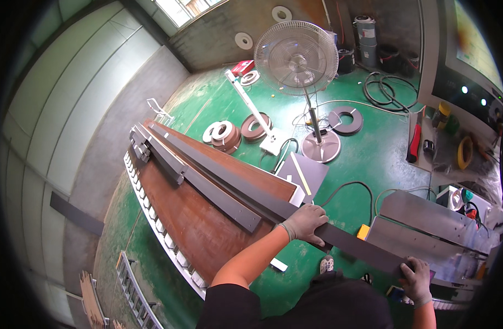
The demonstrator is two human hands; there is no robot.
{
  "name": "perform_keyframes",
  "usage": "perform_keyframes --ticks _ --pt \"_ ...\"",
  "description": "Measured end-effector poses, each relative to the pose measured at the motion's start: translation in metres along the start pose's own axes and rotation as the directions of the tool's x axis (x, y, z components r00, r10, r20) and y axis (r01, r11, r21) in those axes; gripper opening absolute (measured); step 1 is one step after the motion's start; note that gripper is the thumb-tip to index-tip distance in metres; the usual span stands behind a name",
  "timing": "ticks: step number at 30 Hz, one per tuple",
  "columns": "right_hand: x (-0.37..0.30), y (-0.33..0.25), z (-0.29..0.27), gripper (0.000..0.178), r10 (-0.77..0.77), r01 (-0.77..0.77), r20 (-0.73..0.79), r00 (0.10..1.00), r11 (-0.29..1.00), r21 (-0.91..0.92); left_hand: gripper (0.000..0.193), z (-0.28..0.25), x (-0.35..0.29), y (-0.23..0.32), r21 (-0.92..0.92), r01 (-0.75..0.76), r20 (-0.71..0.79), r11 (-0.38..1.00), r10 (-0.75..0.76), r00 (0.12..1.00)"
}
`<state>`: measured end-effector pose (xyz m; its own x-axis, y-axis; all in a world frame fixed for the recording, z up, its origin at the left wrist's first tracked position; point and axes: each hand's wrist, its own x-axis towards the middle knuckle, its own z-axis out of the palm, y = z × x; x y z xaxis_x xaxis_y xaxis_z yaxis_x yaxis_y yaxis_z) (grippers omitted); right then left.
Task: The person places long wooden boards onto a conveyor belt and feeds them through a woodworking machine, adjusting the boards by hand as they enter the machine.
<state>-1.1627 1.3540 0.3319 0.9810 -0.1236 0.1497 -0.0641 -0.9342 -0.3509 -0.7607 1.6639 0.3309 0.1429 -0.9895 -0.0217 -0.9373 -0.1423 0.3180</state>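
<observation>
Both my hands wear thin grey gloves. A long, narrow dark grey board [361,248] passes under them and slopes from the brown-topped table toward the machine on the right. My left hand [306,223] is closed over the board beyond the table's corner, thumb toward me. At the board's near right end, my right hand [417,278] grips the edge, fingers bent over it. On the brown tabletop [194,236] other dark grey strips [221,205] lie lengthwise, with shorter pieces [139,145] stacked at the far end.
A standing fan [296,57] and rolls of edge banding [225,137] stand on the green floor beyond the table. To my right are a metal machine bed [421,236] and a control panel [471,82]. A ladder [135,290] lies left; a black hose [353,186] curves nearby.
</observation>
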Motion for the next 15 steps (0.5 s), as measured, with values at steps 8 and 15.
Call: perform_keyframes --ticks 8,15 --pt "-0.011 0.024 -0.010 0.066 0.004 -0.005 0.029 1.000 1.000 0.029 0.074 0.008 0.023 0.018 -0.010 0.110 0.041 0.994 -0.110 0.993" --pt "-0.009 0.041 -0.012 0.065 0.013 -0.015 -0.026 1.000 0.998 -0.066 0.077 0.009 0.038 0.036 0.048 0.183 0.084 0.982 -0.186 0.979"
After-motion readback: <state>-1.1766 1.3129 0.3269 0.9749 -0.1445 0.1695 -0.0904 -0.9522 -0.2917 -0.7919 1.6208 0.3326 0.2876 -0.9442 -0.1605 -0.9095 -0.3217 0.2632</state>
